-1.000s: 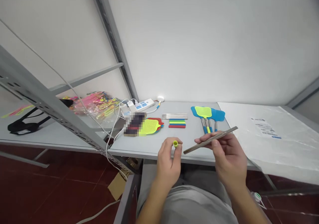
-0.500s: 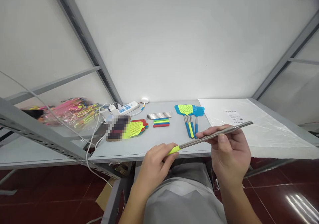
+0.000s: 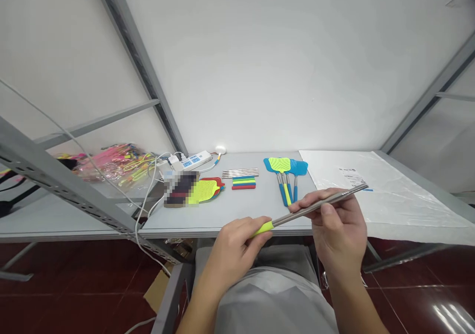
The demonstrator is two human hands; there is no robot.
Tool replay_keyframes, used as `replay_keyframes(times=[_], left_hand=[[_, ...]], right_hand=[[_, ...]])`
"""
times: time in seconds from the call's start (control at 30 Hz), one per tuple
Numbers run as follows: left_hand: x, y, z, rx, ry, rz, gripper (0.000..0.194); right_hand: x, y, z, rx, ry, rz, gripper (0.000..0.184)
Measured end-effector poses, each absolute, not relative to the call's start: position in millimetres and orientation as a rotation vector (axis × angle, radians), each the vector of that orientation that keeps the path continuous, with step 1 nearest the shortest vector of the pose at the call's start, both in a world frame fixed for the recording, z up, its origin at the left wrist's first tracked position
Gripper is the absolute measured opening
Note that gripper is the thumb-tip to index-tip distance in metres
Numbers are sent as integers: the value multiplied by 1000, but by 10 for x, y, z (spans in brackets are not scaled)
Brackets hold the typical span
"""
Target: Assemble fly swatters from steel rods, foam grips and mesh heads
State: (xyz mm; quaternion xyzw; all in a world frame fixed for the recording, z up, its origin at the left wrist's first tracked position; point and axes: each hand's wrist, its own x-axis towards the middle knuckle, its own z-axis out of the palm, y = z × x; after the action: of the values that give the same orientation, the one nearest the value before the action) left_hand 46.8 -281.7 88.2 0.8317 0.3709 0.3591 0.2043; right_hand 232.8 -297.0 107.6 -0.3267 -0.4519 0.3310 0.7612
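My left hand (image 3: 237, 247) is closed round a yellow-green handle (image 3: 264, 228), the front end of which shows past the fingers. From that end a slim metal rod (image 3: 297, 215) slants up to the right. My right hand (image 3: 336, 225) pinches the rod between thumb and fingers, palm up, and its tip sticks out beyond. Whether it is a single rod or two side by side, I cannot tell. Behind my right hand lie assembled fly swatters, with a yellow-green head (image 3: 279, 164) over blue heads (image 3: 299, 167). Loose metal rods (image 3: 240, 172) and coloured handles (image 3: 244, 182) lie in rows.
Loose swatter heads (image 3: 205, 190) are stacked at the left beside a blurred patch (image 3: 181, 189). A power strip (image 3: 196, 161) with white cables stands behind them. White plastic sheeting (image 3: 393, 200) covers the table's right side. Bagged colourful items (image 3: 111, 161) lie beyond the left shelf post.
The view has shifted slightly, so the table items appear farther right. My hands have come a little closer together, still holding the handle and the rod.
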Motion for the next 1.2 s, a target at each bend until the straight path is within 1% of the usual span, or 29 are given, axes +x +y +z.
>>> replay_keyframes(times=[0.13,0.27,0.37,0.43,0.5,0.57,0.6,0.7,0.77,1.03,1.2], left_hand=[[452,-2842,914,2285,1052,1041,22],[398,-2849,935,2126,1029,1213,23],[385,-2852,930,1730,971,1502,22],[380,-2845,931,1409,866,1671,30],[363,-2832,955,1155,744,1766,40],[339,-2825,1003,984,670,1770,47],[327,-2827,1032,928,648,1751,49],[308,-2849,1110,858,601,1681,53],[302,-2867,1137,856,589,1654,56],[286,-2905,1100,910,656,1615,79],[356,-2917,1062,895,672,1601,81]], right_hand=[[2303,-2931,1005,-711,-1218,947,4],[2393,-2910,981,-791,-1356,988,5],[2507,-2916,992,-820,-1408,1081,6],[2541,-2929,994,-785,-1421,1193,10],[2520,-2945,985,-744,-1422,1305,9],[2455,-2956,964,-705,-1410,1388,6],[2415,-2959,950,-677,-1398,1422,8],[2305,-2959,912,-594,-1323,1461,23],[2254,-2961,896,-577,-1282,1474,29],[2055,-2987,765,-606,-1334,1506,27],[1971,-3002,709,-619,-1316,1513,30]])
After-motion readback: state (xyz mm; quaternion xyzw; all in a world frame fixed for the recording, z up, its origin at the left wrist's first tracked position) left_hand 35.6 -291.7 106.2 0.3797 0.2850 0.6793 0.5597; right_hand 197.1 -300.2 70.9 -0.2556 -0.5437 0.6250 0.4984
